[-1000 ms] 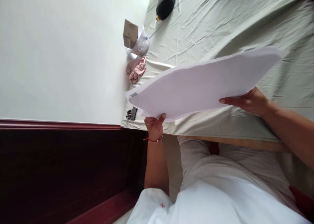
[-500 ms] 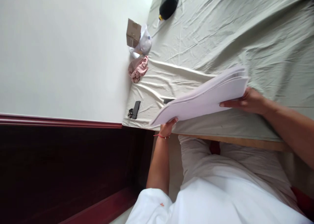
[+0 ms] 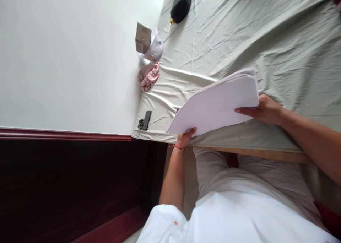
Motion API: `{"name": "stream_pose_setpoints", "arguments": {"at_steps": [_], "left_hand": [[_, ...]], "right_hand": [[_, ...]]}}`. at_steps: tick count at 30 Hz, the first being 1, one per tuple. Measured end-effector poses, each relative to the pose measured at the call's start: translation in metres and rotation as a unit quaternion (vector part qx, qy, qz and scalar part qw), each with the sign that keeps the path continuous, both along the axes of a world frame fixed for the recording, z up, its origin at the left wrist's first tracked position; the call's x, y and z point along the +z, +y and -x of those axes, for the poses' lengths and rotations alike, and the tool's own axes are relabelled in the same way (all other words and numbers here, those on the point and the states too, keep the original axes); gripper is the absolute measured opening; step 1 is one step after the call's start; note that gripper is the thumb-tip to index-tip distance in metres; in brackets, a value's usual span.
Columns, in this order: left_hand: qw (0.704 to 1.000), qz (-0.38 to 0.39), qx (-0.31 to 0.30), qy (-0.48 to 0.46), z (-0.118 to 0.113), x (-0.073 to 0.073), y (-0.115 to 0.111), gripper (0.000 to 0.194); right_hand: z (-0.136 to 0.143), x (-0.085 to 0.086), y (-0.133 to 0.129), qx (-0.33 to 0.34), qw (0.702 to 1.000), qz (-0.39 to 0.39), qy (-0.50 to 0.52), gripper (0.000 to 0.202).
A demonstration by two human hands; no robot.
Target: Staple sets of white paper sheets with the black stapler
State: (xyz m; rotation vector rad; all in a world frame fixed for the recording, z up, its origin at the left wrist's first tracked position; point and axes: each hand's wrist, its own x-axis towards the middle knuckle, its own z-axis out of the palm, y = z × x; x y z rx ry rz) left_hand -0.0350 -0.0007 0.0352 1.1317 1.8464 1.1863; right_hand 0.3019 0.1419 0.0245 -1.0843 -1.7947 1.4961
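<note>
"Where do I find room for a hand?"

"Beyond the paper point(image 3: 213, 102), I see a broad passage over the creased sheet point(image 3: 218, 37), the black case point(image 3: 182, 5) at its far left."

"And nearer me?"

"The left hand point(image 3: 185, 137) bars the near edge, the right hand point(image 3: 265, 109) the right end, a strip of sheet between them. Leftward, a narrower gap ends at the black bar point(image 3: 147, 120); farther up, pink cloth point(image 3: 149, 76), bag point(image 3: 156, 50) and box point(image 3: 143, 37) line the wall point(image 3: 66, 58)."

left fingers point(image 3: 191, 131) and right fingers point(image 3: 247, 111) hold white sheets point(image 3: 215, 102), perhaps paper.
</note>
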Motion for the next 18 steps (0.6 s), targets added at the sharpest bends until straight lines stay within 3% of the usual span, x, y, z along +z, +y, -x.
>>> {"name": "stream_pose_setpoints", "arguments": {"at_steps": [7,10,13,18], "left_hand": [[0.997,-0.002,-0.025,-0.075,-0.009,0.001,0.018,0.035],[0.993,-0.027,-0.002,-0.119,-0.01,0.003,0.025,0.037],[0.989,-0.002,0.033,-0.144,-0.01,0.005,0.028,0.038],[0.992,0.022,0.097,-0.084,-0.007,0.001,0.024,0.031]], "right_hand": [[-0.002,0.003,0.005,-0.029,0.998,0.063,0.002,0.054],[-0.004,0.008,0.007,-0.055,0.99,0.124,0.034,0.047],[-0.006,0.017,0.007,-0.105,0.981,0.16,0.038,0.038],[-0.01,0.03,0.008,-0.188,0.961,0.2,-0.04,0.029]]}}
